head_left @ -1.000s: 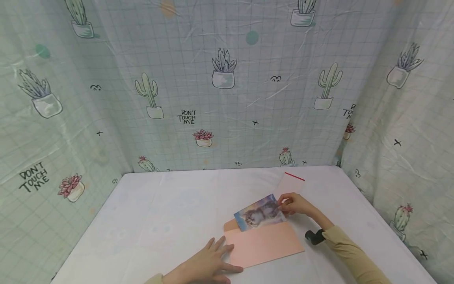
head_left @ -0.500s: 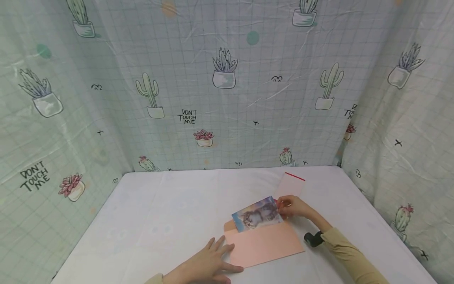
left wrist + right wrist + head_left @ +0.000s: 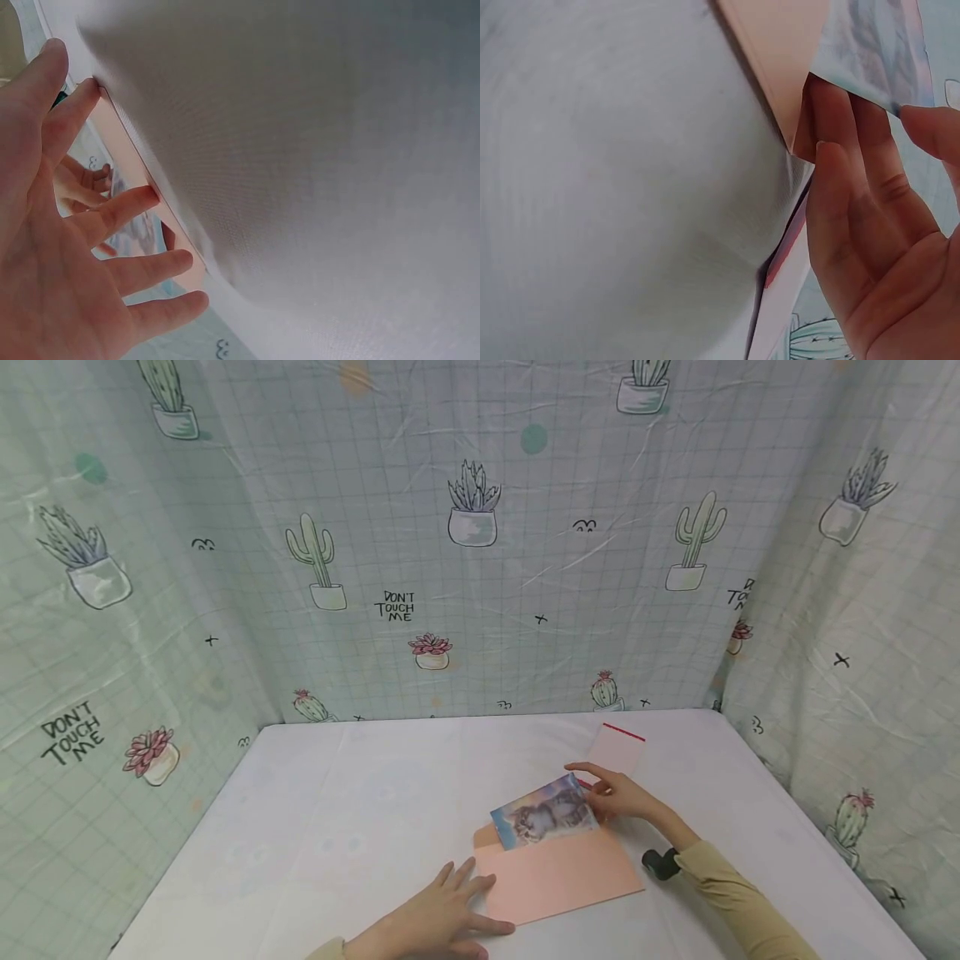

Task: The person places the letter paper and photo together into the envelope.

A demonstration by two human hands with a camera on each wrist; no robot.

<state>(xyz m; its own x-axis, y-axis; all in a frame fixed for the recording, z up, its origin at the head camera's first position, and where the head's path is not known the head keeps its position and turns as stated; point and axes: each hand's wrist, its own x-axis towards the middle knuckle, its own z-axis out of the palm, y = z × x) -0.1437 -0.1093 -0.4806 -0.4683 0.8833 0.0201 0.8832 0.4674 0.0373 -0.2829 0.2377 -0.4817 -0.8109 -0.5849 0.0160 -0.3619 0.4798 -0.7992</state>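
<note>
A peach envelope [image 3: 558,881] lies at an angle on the table, its flap part showing at the upper left. Out of its far side stands a kitten picture card [image 3: 543,814], lower edge hidden behind the envelope's front. My left hand [image 3: 442,914] rests spread at the envelope's left end, fingertips at the edge. At the card's right end is my right hand [image 3: 615,795], one finger stretched out past the upper corner. In the right wrist view, one digit [image 3: 926,129] meets the card's [image 3: 874,49] edge while other fingers reach behind it, tips hidden.
A pale sheet [image 3: 615,752] with red-edged ends lies just beyond my right hand. A black device [image 3: 660,864] sits at the right wrist. The white table [image 3: 360,802] is enclosed by cactus-print curtains [image 3: 540,568] at the back and sides.
The card has shifted slightly left and down toward the envelope, then stayed. One finger of my right hand has straightened from its earlier curl. The left hand has kept its place.
</note>
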